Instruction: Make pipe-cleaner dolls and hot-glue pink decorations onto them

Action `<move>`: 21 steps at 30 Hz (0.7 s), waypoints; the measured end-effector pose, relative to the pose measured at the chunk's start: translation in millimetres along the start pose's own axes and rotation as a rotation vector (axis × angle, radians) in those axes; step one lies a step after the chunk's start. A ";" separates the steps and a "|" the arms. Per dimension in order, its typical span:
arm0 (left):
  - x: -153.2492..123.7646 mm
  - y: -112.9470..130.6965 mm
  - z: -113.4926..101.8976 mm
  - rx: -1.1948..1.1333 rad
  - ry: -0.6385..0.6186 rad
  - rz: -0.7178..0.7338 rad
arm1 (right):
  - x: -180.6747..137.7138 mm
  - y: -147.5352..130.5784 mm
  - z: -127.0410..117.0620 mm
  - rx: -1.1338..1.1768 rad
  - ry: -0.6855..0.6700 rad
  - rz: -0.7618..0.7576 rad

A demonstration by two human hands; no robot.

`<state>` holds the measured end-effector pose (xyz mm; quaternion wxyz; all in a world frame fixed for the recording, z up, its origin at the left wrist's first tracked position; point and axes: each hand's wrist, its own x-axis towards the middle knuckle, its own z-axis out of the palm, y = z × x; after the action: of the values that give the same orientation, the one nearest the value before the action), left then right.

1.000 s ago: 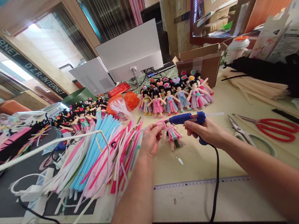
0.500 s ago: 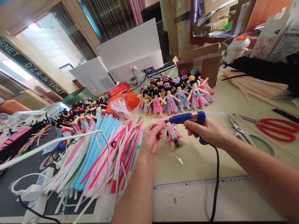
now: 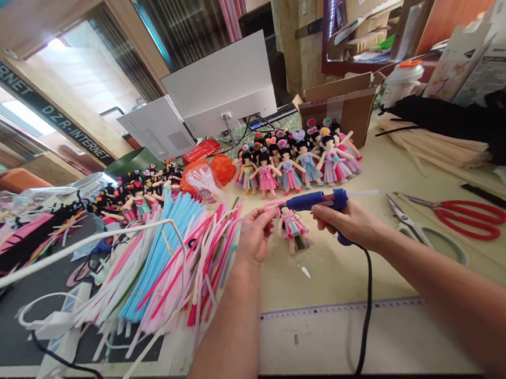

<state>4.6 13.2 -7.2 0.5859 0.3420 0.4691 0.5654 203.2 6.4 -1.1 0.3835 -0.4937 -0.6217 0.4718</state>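
Observation:
My right hand [image 3: 341, 220] is closed round a blue hot glue gun [image 3: 310, 201], its nozzle pointing left and a clear glue stick [image 3: 364, 192] poking out of the back. Between the thumb and fingers of my left hand [image 3: 255, 230] is a small pink pipe cleaner piece [image 3: 272, 208], right at the nozzle tip. Just below the nozzle, a small doll [image 3: 293, 228] in a striped pink, white and green dress lies on the table; the gun partly covers its head. A small white scrap [image 3: 305, 272] is on the tabletop nearby.
Rows of finished dolls [image 3: 297, 162] stand behind my hands, before a cardboard box [image 3: 338, 107]. Loose pipe cleaners [image 3: 162, 255] spread to the left beside a white cable. Scissors [image 3: 422, 228] and red-handled scissors [image 3: 469, 213] lie right. The gun's black cord [image 3: 368, 315] hangs over the front edge.
Almost nothing differs. Both hands, the glue gun and the pink piece stay in nearly the same place, with only a tiny shift at the nozzle.

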 end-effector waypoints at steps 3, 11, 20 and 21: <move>0.3 -0.2 -0.2 0.001 0.001 -0.005 | -0.6 -1.6 0.0 -0.008 0.007 0.006; 3.1 -0.7 -3.4 -0.038 0.029 0.031 | 0.8 -3.1 -12.7 -0.132 0.054 0.105; 6.2 7.8 -10.1 -0.262 0.124 0.059 | 13.8 19.1 -31.6 -0.403 0.094 0.145; 5.7 8.0 -9.6 -0.279 0.121 0.051 | 15.5 21.9 -30.5 -0.430 0.106 0.131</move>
<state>-7.5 18.5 -3.7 0.5839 0.2342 0.4118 0.6593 234.1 29.4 -14.1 0.2703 -0.6274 -0.6536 0.3259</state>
